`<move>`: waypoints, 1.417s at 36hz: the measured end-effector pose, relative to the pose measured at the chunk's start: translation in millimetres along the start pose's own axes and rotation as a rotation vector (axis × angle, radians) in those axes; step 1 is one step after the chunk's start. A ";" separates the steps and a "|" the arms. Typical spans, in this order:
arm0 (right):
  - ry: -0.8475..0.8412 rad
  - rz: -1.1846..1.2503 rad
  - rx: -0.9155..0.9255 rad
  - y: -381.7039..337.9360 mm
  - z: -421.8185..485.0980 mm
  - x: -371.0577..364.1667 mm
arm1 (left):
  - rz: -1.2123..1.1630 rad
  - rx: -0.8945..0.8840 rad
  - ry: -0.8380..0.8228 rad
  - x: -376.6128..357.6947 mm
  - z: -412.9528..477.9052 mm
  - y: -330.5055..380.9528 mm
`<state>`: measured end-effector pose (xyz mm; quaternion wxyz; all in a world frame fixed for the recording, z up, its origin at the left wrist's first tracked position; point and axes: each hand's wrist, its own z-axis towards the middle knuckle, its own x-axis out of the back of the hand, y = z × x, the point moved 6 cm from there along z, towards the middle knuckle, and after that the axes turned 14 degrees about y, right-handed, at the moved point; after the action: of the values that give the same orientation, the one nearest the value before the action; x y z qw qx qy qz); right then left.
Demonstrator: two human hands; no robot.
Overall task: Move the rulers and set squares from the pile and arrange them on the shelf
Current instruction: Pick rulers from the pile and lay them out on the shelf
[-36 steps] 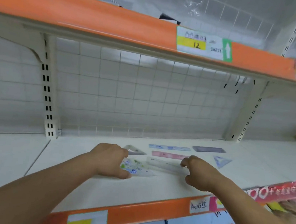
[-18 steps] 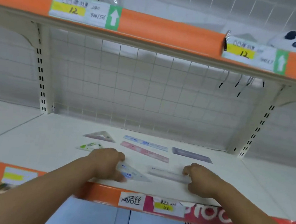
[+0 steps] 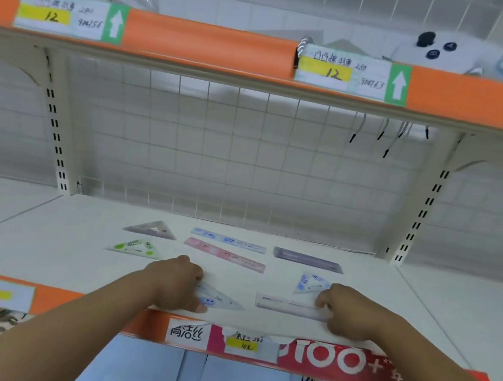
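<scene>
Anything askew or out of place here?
Nothing spilled or damaged. The pink ruler and blue ruler lie slightly slanted on the shelf; one small blue set square sits alone by the right hand.

Four rulers and four set squares.

Translucent plastic rulers on matt white shelf

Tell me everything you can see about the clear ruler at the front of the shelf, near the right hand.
The clear ruler is a long, thin strip, apparently see-through plastic, with dark print near its left end. It lies flat on the white shelf, along the front edge. The right hand grips its right end with curled fingers. Nothing else touches it.
</scene>
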<state>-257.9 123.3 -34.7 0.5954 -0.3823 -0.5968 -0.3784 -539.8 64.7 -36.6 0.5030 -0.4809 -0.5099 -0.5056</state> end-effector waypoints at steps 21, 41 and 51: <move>0.015 0.109 0.050 2.9 12.9 -8.2 | -0.038 0.195 -0.028 -4.7 -14.7 -59.6; 0.052 -0.224 0.221 -17.0 1.9 5.6 | -0.028 0.213 -0.046 -3.9 -14.7 -57.6; 0.021 -0.354 0.300 -27.4 3.5 4.4 | -0.039 0.232 -0.074 -4.4 -16.5 -57.0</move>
<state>-284.2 114.9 -30.2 0.5760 -0.1751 -0.6979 -0.3879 -596.1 46.7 -43.1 0.5260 -0.4279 -0.5925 -0.4349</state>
